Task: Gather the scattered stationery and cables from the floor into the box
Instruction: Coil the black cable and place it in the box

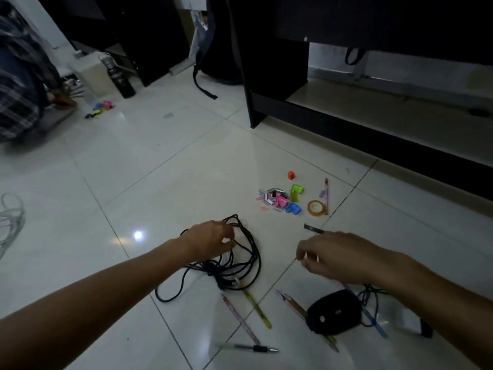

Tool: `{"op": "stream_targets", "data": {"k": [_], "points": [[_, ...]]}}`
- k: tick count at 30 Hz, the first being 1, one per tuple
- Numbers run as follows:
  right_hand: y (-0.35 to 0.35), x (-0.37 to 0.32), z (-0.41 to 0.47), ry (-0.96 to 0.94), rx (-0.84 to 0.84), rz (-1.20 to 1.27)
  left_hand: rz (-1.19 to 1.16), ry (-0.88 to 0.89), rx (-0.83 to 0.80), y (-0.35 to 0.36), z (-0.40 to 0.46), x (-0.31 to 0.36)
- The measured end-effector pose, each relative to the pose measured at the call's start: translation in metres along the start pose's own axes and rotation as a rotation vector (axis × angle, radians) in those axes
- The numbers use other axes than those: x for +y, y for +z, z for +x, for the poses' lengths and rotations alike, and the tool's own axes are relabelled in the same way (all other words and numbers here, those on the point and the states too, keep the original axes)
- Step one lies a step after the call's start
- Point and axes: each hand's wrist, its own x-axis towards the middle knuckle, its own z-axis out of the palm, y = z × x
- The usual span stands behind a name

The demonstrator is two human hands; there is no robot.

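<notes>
Black cable (240, 265) sprawls in a loose tangle on the white tiled floor (160, 169), and the left hand (210, 243) is right on its top loops, fingers curled into the strands. Over to the right hand (333, 256): fingers bent with the thumb and fingertips close together, above the tiles, though whether anything is pinched there I cannot tell. Just below the cable lie a pink pencil (240, 319) and a yellow-green pencil (256, 308), and nearer still a pen (253, 349). A black computer mouse (333, 312) sits under the right forearm. Farther out, a bright heap of clips (280, 200) lies beside a roll of tape (316, 208), with an orange sharpener (291, 175) just beyond. Dark furniture (346, 76) rises behind.
</notes>
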Motion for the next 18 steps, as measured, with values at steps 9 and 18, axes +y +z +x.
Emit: {"op": "stream_targets", "data": {"k": [9, 18], "points": [[0.035, 0.005, 0.003, 0.019, -0.164, 0.036, 0.303, 0.056, -0.218, 0.056, -0.023, -0.035], [0.028, 0.007, 0.006, 0.04, -0.15, 0.037, 0.458, 0.158, 0.055, 0.073, -0.006, -0.035]]}}
